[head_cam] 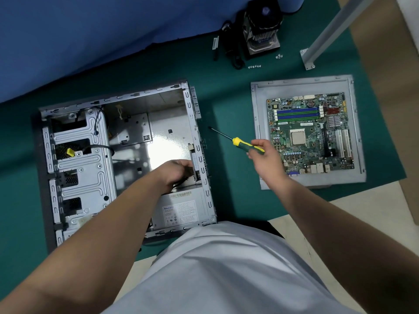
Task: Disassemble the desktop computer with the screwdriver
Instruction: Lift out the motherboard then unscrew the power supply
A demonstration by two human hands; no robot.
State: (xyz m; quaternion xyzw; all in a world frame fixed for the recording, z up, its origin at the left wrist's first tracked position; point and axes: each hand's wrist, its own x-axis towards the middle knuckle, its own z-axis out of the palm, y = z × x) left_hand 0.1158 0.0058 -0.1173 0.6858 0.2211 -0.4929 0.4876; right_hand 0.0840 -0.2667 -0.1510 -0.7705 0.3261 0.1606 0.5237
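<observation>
— Head view: where are your hands?

— Your left hand [175, 172] is inside the open computer case [127, 155], fingers curled round dark cables just above the power supply [181, 211]. Your right hand [264, 155] grips the screwdriver [235, 140], tip pointing at the case's right wall, not touching.

— Removed parts?

— The motherboard [310, 134] lies on the side panel [260, 132], right of the case. The cooler [263, 28] and loose screws [254, 66] sit on the green mat [226, 98] beyond.

blue cloth [79, 30] behind green mat [226, 98]; grey metal post [328, 32] top right.
</observation>
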